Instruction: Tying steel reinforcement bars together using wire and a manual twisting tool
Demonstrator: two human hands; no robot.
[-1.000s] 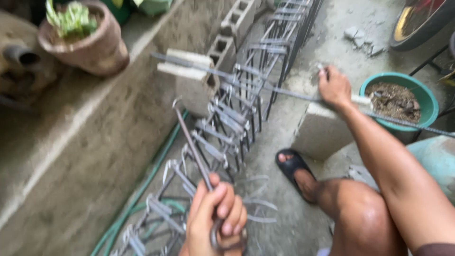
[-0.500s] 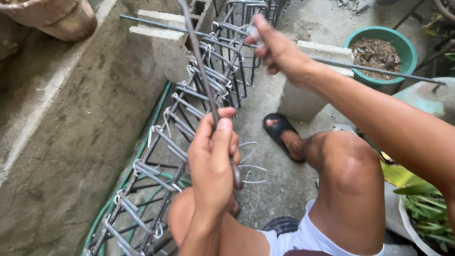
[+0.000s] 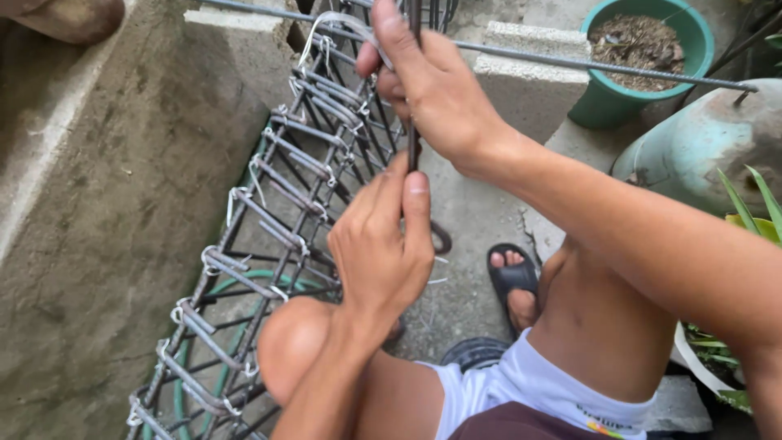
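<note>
My left hand [image 3: 381, 244] grips the lower part of a thin dark metal hook tool [image 3: 414, 147], whose looped end shows just below the hand. My right hand [image 3: 423, 81] pinches the same rod higher up, near the top edge of the view, with a strand of pale tie wire [image 3: 326, 24] running from its fingers. Just left of both hands lies a long rebar cage [image 3: 277, 220] with many stirrups tied by wire, stretching from the bottom left up to the top middle.
A long steel bar [image 3: 586, 63] rests across concrete blocks [image 3: 529, 57]. A green pot of soil [image 3: 643, 49] stands top right, a rounded grey-green vessel [image 3: 709, 138] below it. A concrete wall [image 3: 90, 212] fills the left. A green hose [image 3: 183, 383] lies under the cage.
My right hand came back from the far bar to the hook tool and now holds its upper part. My left hand stays on the tool. The view tilted down toward my knees.
</note>
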